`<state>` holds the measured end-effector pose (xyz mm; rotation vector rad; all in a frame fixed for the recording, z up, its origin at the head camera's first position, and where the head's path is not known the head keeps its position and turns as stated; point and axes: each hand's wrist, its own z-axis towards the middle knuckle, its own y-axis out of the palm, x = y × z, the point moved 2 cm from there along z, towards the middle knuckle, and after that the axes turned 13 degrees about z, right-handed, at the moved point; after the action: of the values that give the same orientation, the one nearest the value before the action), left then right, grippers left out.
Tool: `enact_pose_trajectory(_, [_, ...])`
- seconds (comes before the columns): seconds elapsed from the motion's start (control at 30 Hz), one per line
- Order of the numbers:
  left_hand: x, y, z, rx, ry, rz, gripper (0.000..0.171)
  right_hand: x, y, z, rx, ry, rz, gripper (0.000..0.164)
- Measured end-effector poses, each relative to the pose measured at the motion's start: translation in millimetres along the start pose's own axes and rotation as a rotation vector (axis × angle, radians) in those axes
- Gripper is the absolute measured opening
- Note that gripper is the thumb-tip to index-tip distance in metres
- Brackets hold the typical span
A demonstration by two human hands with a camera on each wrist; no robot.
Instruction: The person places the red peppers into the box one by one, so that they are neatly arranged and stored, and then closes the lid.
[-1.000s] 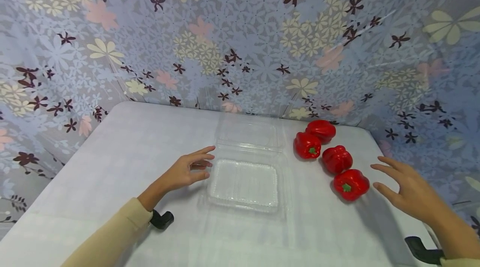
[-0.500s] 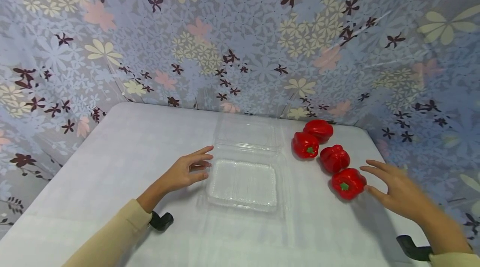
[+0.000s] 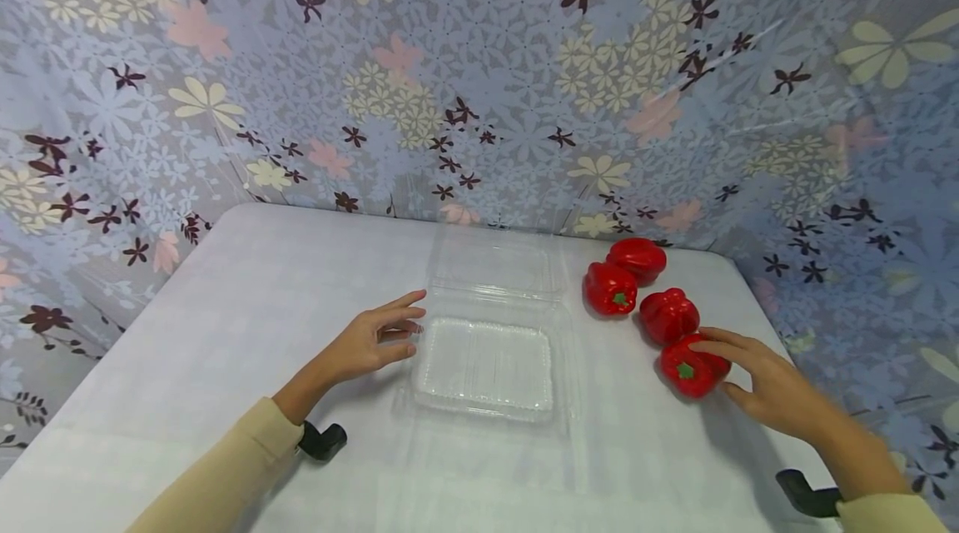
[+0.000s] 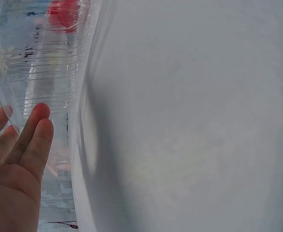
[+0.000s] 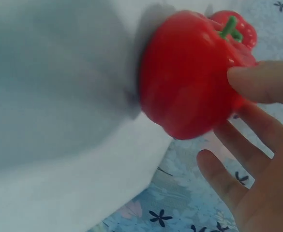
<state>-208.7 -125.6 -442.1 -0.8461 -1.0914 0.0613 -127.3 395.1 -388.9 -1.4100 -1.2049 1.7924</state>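
Observation:
On the right of the table, my right hand point(image 3: 772, 387) is at the nearest red bell pepper point(image 3: 688, 383), fingertips over its top and thumb at its near side. The right wrist view shows the thumb against this bell pepper point(image 5: 185, 77) and the other fingers behind it, the lower ones stretched out. My left hand point(image 3: 367, 341) stays beside the left rim of a clear plastic clamshell container point(image 3: 487, 366), fingers loosely bent and holding nothing. In the left wrist view, fingertips overlap the see-through wall of the container point(image 4: 44, 63).
Three more red bell peppers lie behind the nearest one: one adjoining pepper point(image 3: 669, 316), one with its green stem forward point(image 3: 610, 290), and one farthest back point(image 3: 637, 260). The container's lid point(image 3: 494, 266) is folded back. A flowered backdrop point(image 3: 479, 83) rises behind the white-covered table point(image 3: 300, 250).
My right hand has moved left from beside the peppers onto the nearest one, its fingers now over the top. The left hand and the container have stayed put.

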Motion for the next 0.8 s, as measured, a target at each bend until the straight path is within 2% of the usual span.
enact_pose_trajectory(0.07, [0.2,-0.1,0.5,-0.001,0.005,-0.004,0.055,0,3,0,0.001,0.005,0.01,0.066])
enact_pose_trajectory(0.23, [1.1,-0.3,0.9,-0.003,0.003,0.0,0.055,0,7,1,0.063,-0.047,-0.03,0.07])
enact_pose_trajectory(0.37, [1.8,-0.6,0.5,0.0,-0.005,0.008,0.055,0,8,1,0.072,-0.024,-0.049,0.071])
enact_pose_trajectory(0.47, [2.4,-0.9,0.4,-0.003,-0.008,0.005,0.055,1,9,0,0.088,-0.018,-0.074,0.069])
enact_pose_trajectory(0.6, [2.9,-1.5,0.3,-0.004,-0.008,0.002,0.055,0,11,-3,0.15,-0.038,-0.112,0.063])
enact_pose_trajectory(0.8, [4.9,-0.5,1.6,-0.01,-0.022,0.011,0.055,-2,15,-5,0.167,-0.04,-0.066,0.065])
